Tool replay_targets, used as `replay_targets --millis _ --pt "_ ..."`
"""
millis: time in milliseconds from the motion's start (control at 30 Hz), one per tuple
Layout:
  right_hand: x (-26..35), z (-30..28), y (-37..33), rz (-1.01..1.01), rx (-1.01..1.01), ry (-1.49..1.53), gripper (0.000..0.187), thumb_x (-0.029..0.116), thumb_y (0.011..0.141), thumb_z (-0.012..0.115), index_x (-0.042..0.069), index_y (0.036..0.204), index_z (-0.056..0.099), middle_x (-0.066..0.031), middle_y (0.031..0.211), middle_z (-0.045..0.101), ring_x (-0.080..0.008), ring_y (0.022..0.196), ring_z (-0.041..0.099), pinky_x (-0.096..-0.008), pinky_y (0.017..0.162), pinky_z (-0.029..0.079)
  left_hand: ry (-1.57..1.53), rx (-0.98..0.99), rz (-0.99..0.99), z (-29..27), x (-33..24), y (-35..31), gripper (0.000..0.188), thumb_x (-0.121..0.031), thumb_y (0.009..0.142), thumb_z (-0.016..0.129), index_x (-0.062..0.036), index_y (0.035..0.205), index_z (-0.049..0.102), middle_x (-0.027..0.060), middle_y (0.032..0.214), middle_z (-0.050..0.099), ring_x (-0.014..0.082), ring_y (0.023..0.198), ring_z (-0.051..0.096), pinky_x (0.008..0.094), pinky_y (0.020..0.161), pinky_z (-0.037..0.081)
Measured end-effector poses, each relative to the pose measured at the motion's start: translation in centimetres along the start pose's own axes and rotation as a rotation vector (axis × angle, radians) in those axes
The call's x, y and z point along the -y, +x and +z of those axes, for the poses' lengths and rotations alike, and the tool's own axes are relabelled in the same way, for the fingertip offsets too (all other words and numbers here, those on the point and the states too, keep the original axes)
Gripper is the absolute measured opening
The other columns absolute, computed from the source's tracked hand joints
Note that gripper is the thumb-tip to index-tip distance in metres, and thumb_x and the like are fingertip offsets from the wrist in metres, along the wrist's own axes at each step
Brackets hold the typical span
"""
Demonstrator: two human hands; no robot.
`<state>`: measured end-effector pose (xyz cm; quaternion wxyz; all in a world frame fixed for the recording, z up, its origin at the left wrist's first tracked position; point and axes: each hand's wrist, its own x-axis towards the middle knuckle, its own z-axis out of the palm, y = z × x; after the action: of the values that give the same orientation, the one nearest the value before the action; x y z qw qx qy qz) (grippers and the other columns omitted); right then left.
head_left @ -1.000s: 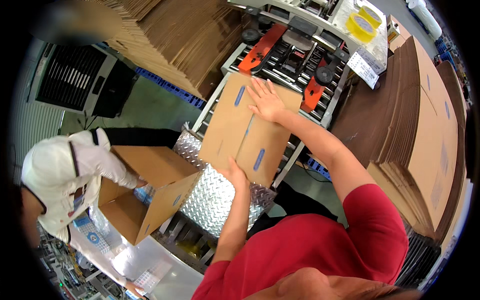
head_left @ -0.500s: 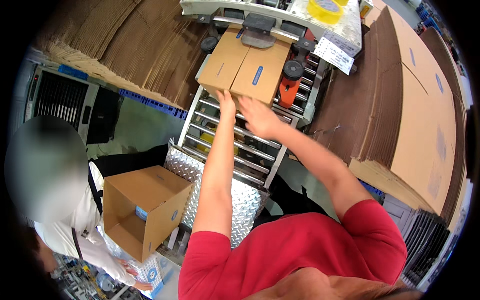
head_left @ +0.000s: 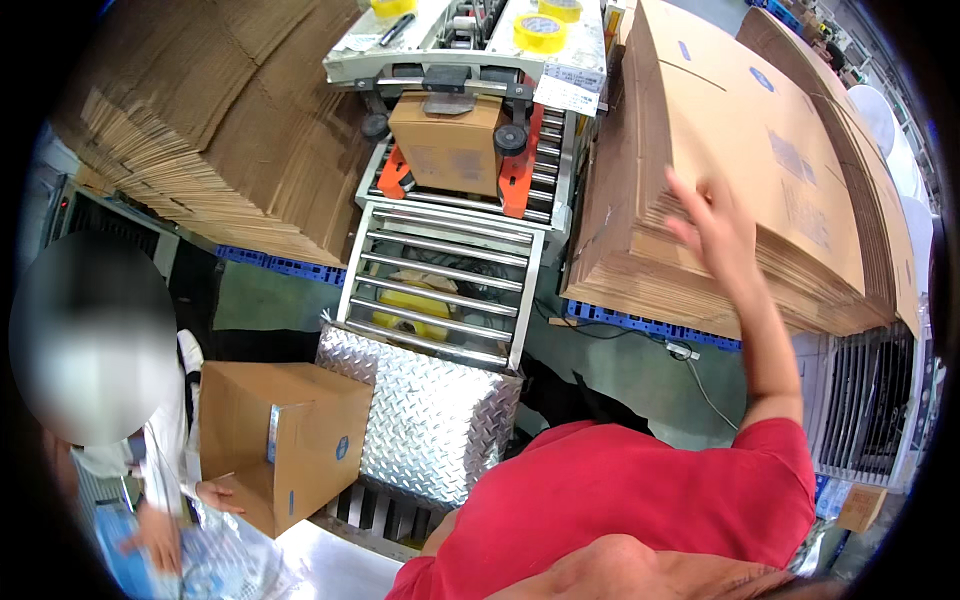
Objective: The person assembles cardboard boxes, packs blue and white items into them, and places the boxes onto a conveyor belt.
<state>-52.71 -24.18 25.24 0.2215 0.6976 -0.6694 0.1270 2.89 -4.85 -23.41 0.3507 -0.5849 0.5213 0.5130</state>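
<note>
My right hand reaches out over the near edge of a tall stack of flattened cardboard boxes on the right. Its fingers are apart and it holds nothing; whether it touches the cardboard I cannot tell. My left hand is out of the picture. A closed brown carton stands in the mouth of the white carton-sealing machine, between its orange side guides. In front of it, the roller conveyor leads up to a diamond-plate metal sheet.
An open carton lies on its side at the left, with a co-worker's hands near it. More flattened cardboard is stacked at the far left. Yellow tape rolls lie on the machine. A white cable runs along the floor.
The carton has gone farther into the machine, away from my hands. My right hand has swung right to the flat cardboard stack, and my left hand has left the picture.
</note>
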Motion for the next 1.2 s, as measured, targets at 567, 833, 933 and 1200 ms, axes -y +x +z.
replay_targets --millis 567,833,933,1200 --pt "19.4 -6.0 -11.6 -0.48 0.154 -0.084 0.006 0.013 0.071 0.054 0.01 0.074 0.05 -0.0036 0.067 0.053 -0.0181 0.06 0.059 -0.0307 0.046 0.047 -1.041 0.04 1.077 -10.7 -16.9 -21.5 0.05 -0.039 0.095 0.043 -0.0017 0.128 0.043 0.0114 0.118 0.057 0.022 0.111 0.055 0.0309 0.089 0.045" --pt "16.5 -1.0 -18.3 0.359 -0.186 0.619 0.053 0.014 0.075 0.064 0.003 0.124 0.046 -0.0163 0.131 0.043 -0.032 0.121 0.041 -0.0421 0.102 0.032 -1.514 -0.516 1.258 -14.8 -13.6 -23.6 0.019 -0.013 0.092 0.053 0.0006 0.104 0.057 0.0063 0.1 0.063 0.014 0.089 0.059 0.0284 0.078 0.048" --pt "1.2 0.6 -20.1 0.959 -0.455 0.397 0.076 0.026 0.075 0.071 0.002 0.136 0.032 -0.0203 0.138 0.035 -0.0307 0.126 0.037 -0.0393 0.1 0.033 -1.412 -0.604 1.382 -13.1 -8.3 -26.0 0.019 -0.009 0.093 0.048 0.0007 0.108 0.055 0.0072 0.104 0.062 0.015 0.092 0.059 0.0281 0.08 0.047" --pt "8.2 1.4 -5.9 0.43 -0.024 1.39 0.026 0.019 0.076 0.07 0.0 0.093 0.063 -0.0043 0.093 0.061 -0.0166 0.088 0.056 -0.0292 0.077 0.043 -0.303 -0.799 0.358 -2.4 0.8 -23.8 0.054 -0.029 0.081 0.063 0.0012 0.123 0.047 0.026 0.115 0.054 0.0417 0.101 0.054 0.0455 0.085 0.044"
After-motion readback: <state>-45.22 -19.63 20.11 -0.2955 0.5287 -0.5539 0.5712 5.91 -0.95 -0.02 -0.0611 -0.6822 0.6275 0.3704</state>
